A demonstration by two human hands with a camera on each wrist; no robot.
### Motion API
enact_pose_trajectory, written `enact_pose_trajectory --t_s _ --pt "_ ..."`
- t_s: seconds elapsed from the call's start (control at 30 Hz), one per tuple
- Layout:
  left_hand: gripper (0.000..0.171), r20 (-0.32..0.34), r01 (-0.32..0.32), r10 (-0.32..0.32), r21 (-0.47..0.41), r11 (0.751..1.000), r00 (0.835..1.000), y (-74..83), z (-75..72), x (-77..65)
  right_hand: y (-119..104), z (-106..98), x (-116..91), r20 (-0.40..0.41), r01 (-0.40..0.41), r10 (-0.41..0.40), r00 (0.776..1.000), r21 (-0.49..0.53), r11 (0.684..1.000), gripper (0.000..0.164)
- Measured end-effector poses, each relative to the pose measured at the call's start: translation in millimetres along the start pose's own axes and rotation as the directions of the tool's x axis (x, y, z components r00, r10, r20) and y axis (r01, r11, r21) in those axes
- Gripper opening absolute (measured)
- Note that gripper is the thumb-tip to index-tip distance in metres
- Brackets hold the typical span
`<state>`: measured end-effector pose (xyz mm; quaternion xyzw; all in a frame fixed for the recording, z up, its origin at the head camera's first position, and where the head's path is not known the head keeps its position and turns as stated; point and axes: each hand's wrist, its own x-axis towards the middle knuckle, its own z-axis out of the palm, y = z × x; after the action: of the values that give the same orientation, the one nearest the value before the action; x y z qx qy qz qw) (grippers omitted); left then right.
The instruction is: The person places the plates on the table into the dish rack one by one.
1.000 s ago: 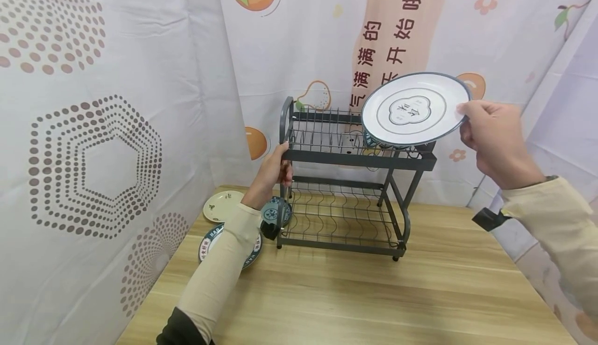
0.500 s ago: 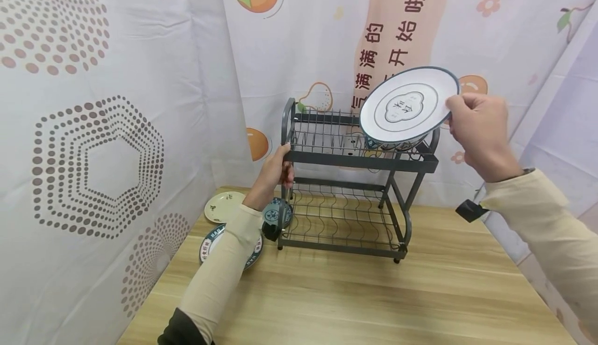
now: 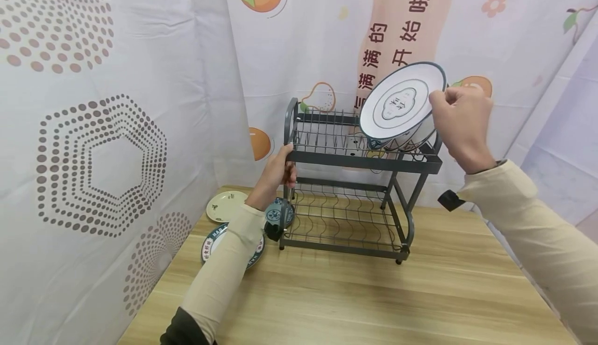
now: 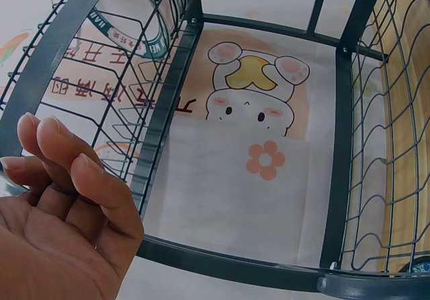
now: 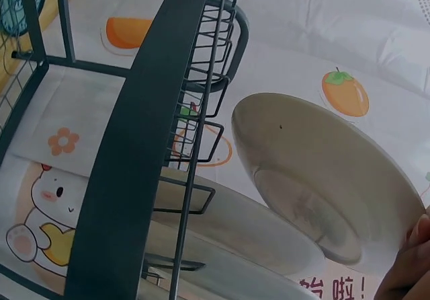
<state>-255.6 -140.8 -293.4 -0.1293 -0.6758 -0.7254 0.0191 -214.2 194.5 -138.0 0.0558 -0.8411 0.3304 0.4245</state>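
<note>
In the head view my right hand [image 3: 462,122] pinches the rim of a white plate [image 3: 402,101] with a dark blue-green edge and a printed centre. The plate tilts over the right part of the upper tier of a dark metal dish rack [image 3: 364,161]. Its plain underside [image 5: 316,179] shows in the right wrist view, beside other plates [image 5: 235,219] that stand in the rack's slots. My left hand [image 3: 275,171] grips the rack's upper left front corner. Curled fingers [image 4: 101,185] of that hand show beside the rail in the left wrist view.
Left of the rack on the wooden table [image 3: 374,298] lie a cream plate [image 3: 226,206], a plate with a lettered dark rim [image 3: 207,249] partly under my left sleeve, and a blue patterned dish [image 3: 280,212]. A printed curtain [image 3: 317,39] hangs close behind the rack.
My right hand has moved left with the plate, which now tilts more steeply over the rack's right end. My left hand stays on the rack's corner.
</note>
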Motion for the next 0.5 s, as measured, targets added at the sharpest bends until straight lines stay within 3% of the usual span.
enact_pose_trajectory --t_s 0.23,0.5 --pt "0.059 0.003 -0.010 0.010 0.006 1.000 1.000 0.1 -0.4 -0.5 -1 19 2 -0.030 0.159 -0.164 0.986 -0.111 0.981 0.042" --pt "0.060 -0.001 -0.003 0.003 0.012 1.000 1.000 -0.1 0.3 0.7 -2 37 1 -0.002 0.216 -0.222 0.975 -0.228 0.949 0.041"
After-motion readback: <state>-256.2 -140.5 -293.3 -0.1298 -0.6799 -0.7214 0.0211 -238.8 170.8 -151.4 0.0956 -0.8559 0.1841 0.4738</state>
